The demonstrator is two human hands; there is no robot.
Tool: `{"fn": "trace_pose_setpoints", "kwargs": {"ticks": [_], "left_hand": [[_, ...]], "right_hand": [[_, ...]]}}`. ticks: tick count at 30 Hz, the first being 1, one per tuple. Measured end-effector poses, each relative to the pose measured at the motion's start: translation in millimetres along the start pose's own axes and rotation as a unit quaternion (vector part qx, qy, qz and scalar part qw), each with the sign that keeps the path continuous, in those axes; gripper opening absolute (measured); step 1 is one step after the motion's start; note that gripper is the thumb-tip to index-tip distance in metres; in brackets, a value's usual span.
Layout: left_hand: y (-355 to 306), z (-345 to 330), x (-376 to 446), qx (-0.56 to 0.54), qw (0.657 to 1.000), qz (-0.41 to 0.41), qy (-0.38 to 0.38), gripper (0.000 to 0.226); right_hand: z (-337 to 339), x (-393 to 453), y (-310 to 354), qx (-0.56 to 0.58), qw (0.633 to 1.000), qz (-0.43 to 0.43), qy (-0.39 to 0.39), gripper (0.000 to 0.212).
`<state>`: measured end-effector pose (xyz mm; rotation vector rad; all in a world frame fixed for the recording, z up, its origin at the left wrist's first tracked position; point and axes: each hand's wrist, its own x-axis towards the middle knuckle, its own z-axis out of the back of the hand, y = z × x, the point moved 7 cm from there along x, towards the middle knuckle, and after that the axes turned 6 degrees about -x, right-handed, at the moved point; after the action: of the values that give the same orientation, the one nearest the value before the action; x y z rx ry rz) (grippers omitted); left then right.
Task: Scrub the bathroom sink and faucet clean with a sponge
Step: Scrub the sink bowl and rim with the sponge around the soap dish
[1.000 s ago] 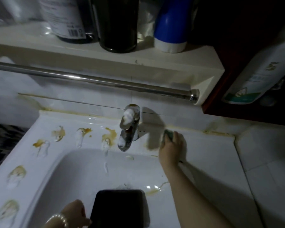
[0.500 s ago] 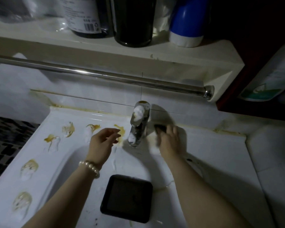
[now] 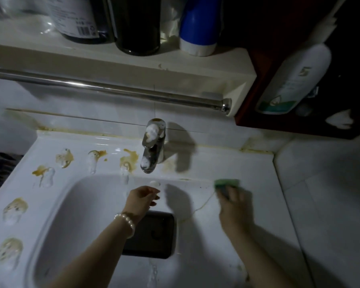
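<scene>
A white sink (image 3: 247,167) has brown stains and foam blobs (image 3: 64,157) along its back and left rim. The chrome faucet (image 3: 152,148) stands at the back centre with white foam on its top and spout. My right hand (image 3: 235,206) holds a green sponge (image 3: 227,182) against the sink's right rim, well right of the faucet; the hand is motion-blurred. My left hand (image 3: 142,199), with a pearl bracelet on the wrist, hovers over the basin below the spout, fingers loosely curled and holding nothing.
A black square object (image 3: 154,235) lies in the basin. A metal rail (image 3: 112,89) runs under a shelf carrying dark bottles (image 3: 137,23) and a blue bottle (image 3: 200,26). A white bottle (image 3: 293,80) sits in a dark cabinet at right. Tiled counter lies right of the sink.
My right hand has slid the sponge from beside the faucet base rightward and nearer along the rim. My left hand rose out of the basin, then drew back from the faucet to below the spout.
</scene>
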<state>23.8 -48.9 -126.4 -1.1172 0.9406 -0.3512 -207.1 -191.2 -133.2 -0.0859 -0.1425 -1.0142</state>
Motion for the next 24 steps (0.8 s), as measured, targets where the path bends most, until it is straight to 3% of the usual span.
{"fn": "trace_pose_setpoints", "kwargs": {"ticks": [2,3,7,8,10,13,16,19,21,24], "left_hand": [[3,-19,-4,-0.002,0.999,0.013,0.04,0.019],[4,-23,-6,-0.004,0.999,0.016,0.049,0.019],[1,-10,-6,0.006,1.0,0.002,0.027,0.019],[2,-5,-7,0.015,1.0,-0.001,0.023,0.019],[3,-1,-9,0.031,0.999,-0.005,0.026,0.018],[7,-3,-12,0.044,0.998,-0.009,0.041,0.016],[11,-9,-11,0.04,0.998,-0.005,0.045,0.015],[14,-21,-9,0.024,0.999,-0.001,0.049,0.016],[14,-34,-8,0.016,0.998,0.003,0.061,0.019],[14,-54,-9,0.01,0.996,0.016,0.087,0.019]], "right_hand": [[3,-20,23,-0.002,0.983,0.181,-0.005,0.058],[4,-27,18,0.001,0.98,0.2,0.009,0.06],[5,-32,-4,0.027,0.999,0.028,-0.007,0.053],[7,-36,2,0.024,0.999,0.03,-0.006,0.047],[7,-49,18,-0.002,0.994,0.113,0.008,0.039],[11,-57,12,-0.013,0.981,0.189,0.032,0.04],[10,-11,-6,0.014,0.998,0.062,0.011,0.034],[-3,43,-5,0.063,0.994,-0.06,0.061,0.031],[-11,55,8,0.063,0.995,-0.027,0.072,0.032],[4,34,11,0.043,0.993,0.105,0.043,0.023]]}}
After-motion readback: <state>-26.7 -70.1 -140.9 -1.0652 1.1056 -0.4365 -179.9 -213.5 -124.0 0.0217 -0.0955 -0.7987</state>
